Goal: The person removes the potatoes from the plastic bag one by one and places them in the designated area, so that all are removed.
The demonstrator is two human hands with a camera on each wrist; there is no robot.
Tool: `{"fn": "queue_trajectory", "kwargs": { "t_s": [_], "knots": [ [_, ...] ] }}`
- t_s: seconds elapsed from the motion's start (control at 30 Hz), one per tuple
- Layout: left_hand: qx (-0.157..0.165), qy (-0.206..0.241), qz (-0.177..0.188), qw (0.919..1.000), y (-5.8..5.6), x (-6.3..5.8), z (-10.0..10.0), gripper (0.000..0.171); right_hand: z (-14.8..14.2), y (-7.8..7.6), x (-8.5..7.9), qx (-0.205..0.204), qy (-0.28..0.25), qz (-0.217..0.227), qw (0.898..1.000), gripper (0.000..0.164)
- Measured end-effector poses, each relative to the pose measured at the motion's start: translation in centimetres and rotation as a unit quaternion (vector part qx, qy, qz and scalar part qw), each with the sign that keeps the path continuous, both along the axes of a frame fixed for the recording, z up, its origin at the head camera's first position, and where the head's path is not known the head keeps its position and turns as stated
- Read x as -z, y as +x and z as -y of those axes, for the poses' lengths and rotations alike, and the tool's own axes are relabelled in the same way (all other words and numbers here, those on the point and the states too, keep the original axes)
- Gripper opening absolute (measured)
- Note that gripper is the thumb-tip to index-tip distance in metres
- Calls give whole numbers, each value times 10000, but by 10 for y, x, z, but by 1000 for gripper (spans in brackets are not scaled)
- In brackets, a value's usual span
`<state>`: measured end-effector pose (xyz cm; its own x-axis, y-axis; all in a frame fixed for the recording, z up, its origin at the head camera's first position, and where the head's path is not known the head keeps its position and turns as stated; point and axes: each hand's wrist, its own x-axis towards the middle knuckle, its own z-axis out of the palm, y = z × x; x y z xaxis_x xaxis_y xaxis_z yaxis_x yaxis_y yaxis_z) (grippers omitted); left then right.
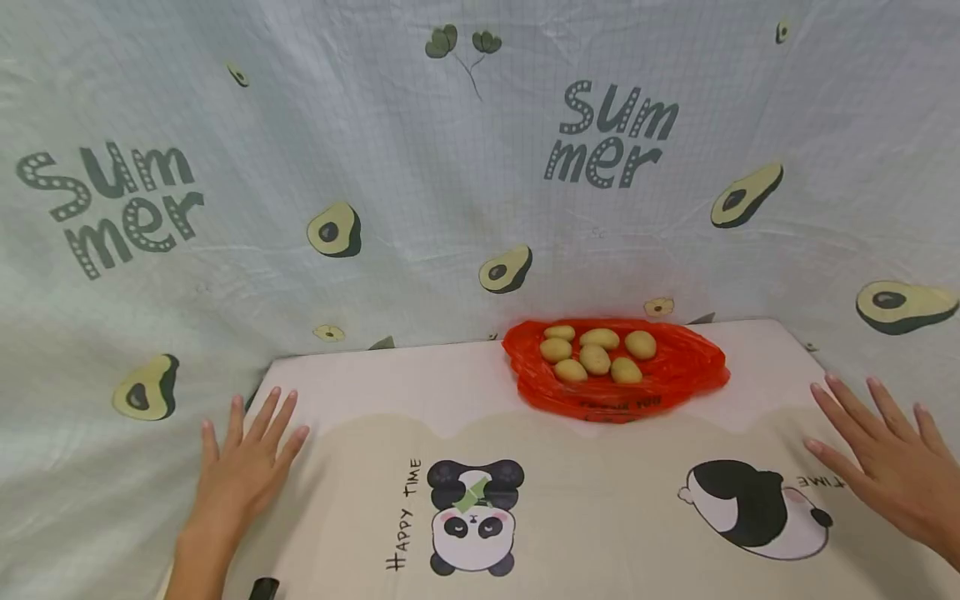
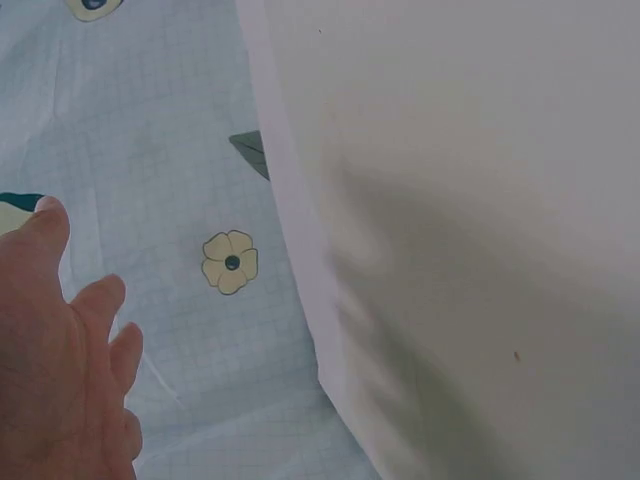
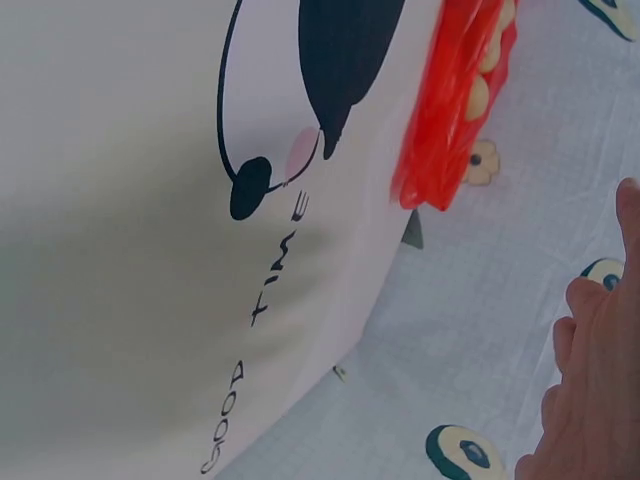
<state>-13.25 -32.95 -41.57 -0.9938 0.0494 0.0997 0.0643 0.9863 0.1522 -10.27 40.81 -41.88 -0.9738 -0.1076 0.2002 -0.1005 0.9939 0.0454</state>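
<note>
Left hand [image 1: 240,471]: fingers straight, spread apart, holding nothing, raised over the left margin of the surface [image 1: 390,387]; finger shadows fall on the surface in the left wrist view. Right hand [image 1: 892,458]: fingers likewise extended and apart, nothing held, at the right margin.

Red plastic bag [image 1: 697,362], opened out, lies on the far part of the surface between the two sets of fingers, nearer the right fingers, touched by neither. Seven potatoes [image 1: 595,360] visible in it, grouped together.

Upside-down panda print [image 1: 474,533]: right of the left fingers. Second panda print [image 1: 757,508]: left of the right fingers, nearer the wearer. Small black object [image 1: 264,588], cut off by frame, nearer the wearer than the left fingers; identity unclear. Avocado-patterned cloth [image 1: 420,192] hangs beyond both sets of fingers.
</note>
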Motion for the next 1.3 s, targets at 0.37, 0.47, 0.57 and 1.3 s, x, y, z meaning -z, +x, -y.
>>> {"fn": "queue_trajectory", "kwargs": {
  "t_s": [0.37,0.47,0.57,1.3],
  "knots": [
    [11,8,24,10000,-2,-2,3,70,4,5,18,-19,-41,46,10000,95],
    [-6,77,122,9999,-1,0,2,71,3,7,22,-154,-117,45,9998,93],
    [-53,131,286,9995,2,2,2,72,2,8,24,-274,-183,46,9994,91],
    [165,380,440,9982,-3,-2,-4,70,3,5,25,-298,-211,132,9992,93]
  ]
}}
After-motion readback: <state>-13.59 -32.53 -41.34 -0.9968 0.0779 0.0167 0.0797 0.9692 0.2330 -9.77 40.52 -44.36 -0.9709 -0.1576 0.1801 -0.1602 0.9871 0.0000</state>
